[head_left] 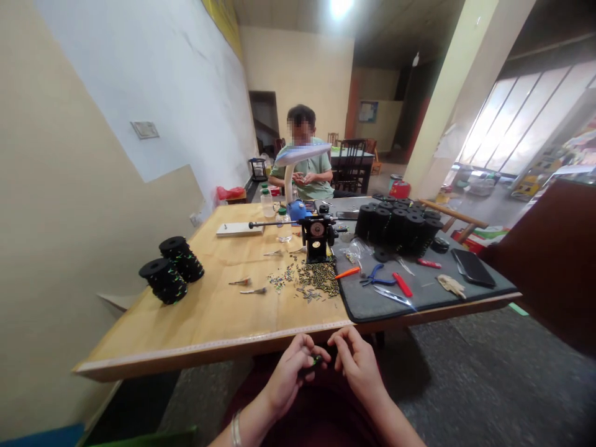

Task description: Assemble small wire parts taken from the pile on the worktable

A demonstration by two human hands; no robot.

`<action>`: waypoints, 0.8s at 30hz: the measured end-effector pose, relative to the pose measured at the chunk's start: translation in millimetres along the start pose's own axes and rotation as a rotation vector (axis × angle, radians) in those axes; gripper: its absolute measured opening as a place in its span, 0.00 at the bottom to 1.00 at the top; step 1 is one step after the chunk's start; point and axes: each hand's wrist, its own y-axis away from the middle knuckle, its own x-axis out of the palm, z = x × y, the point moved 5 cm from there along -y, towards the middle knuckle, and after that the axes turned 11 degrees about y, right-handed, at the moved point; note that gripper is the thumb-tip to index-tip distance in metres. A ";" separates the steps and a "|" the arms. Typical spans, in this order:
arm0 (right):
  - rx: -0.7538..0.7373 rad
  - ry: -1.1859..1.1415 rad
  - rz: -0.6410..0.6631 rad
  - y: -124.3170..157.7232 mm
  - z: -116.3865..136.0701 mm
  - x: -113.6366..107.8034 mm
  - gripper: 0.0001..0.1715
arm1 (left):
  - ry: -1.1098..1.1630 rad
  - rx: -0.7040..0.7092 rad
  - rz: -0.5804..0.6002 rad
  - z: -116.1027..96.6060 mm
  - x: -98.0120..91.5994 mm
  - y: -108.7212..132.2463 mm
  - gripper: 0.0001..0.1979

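My left hand [288, 372] and my right hand [356, 363] are together in front of my lap, below the near edge of the wooden table [209, 310]. Both are curled in a pinch around a small dark part with a green speck [316, 360] held between their fingertips. What the part is cannot be made out. A pile of small metal pieces [311, 279] lies on the table beyond my hands, in front of a black hand-crank winder [317, 236].
Black spools [171, 268] stand at the table's left; several more [400, 226] sit on a grey mat [419, 292] with pliers, scissors, red tools and a phone [472, 267]. A desk lamp [298, 161] rises behind. Another person [305, 164] sits at the far end.
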 end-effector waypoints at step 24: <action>-0.324 0.696 0.123 -117.8 43.2 72.1 0.05 | 0.186 0.215 0.015 -23.0 -51.0 9.0 0.13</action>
